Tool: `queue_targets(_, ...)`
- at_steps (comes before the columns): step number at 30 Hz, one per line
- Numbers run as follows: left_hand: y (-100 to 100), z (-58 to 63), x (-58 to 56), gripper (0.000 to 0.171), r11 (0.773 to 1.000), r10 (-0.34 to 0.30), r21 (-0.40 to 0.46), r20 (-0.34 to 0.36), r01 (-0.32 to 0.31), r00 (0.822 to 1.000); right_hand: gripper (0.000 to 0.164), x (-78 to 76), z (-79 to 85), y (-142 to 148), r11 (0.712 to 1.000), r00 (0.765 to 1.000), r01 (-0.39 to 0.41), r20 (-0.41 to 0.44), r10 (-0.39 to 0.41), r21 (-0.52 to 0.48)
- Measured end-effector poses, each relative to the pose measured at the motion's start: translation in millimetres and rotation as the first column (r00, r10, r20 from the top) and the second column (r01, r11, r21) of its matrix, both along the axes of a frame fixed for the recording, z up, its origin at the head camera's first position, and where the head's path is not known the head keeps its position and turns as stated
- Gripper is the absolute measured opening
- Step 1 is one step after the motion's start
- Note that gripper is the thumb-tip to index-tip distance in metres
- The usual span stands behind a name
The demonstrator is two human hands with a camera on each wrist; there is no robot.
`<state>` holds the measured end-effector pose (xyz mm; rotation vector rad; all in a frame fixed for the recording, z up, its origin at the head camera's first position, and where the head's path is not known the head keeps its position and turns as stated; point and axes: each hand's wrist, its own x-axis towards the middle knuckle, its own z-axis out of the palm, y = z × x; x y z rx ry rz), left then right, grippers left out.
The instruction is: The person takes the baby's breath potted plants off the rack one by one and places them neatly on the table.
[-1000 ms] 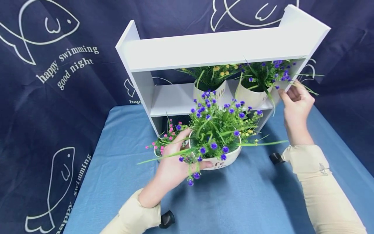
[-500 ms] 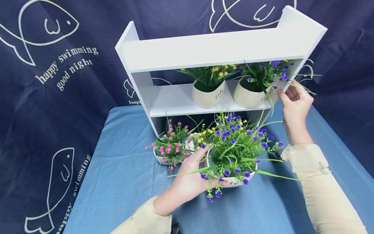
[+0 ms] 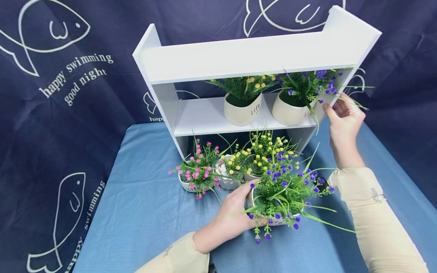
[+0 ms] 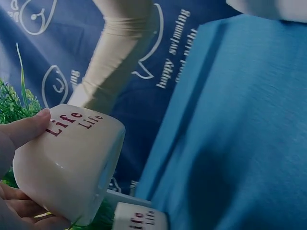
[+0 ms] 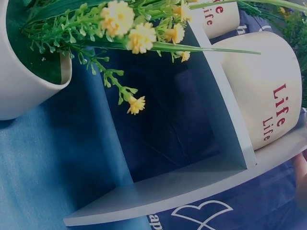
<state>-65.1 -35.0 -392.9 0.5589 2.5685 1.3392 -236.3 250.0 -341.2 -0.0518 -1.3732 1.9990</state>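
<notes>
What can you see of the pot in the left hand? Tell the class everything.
The pot is cream-white and glossy, looks ceramic, and is rounded, with red lettering reading "Life" twice on its side. Green foliage fills it, with small purple flowers and long grassy blades, some trailing over the rim. The left hand grips its side, thumb beside the lettering. Its opening faces up, and it appears lifted off the blue cloth, in front of the shelf.
</notes>
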Motion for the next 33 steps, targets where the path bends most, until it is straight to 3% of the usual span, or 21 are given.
queue_targets(8,7,-21.3,-3.0,0.096,0.999,-0.028,-0.045,-0.048,0.025,0.998,0.045,-1.3,-0.3,1,1.000,1.000,-0.001,0.000,0.001,-0.011)
queue_targets(22,13,-52.6,-11.4,0.096,0.998,-0.053,-0.021,-0.054,0.052,0.997,0.044,1.0,1.8,-1,1.000,1.000,-0.002,0.021,0.003,-0.024)
queue_targets(33,20,-65.5,-17.3,0.095,0.999,-0.027,-0.042,-0.023,0.026,0.999,0.044,0.2,0.2,0,1.000,1.000,0.000,0.021,0.000,-0.003)
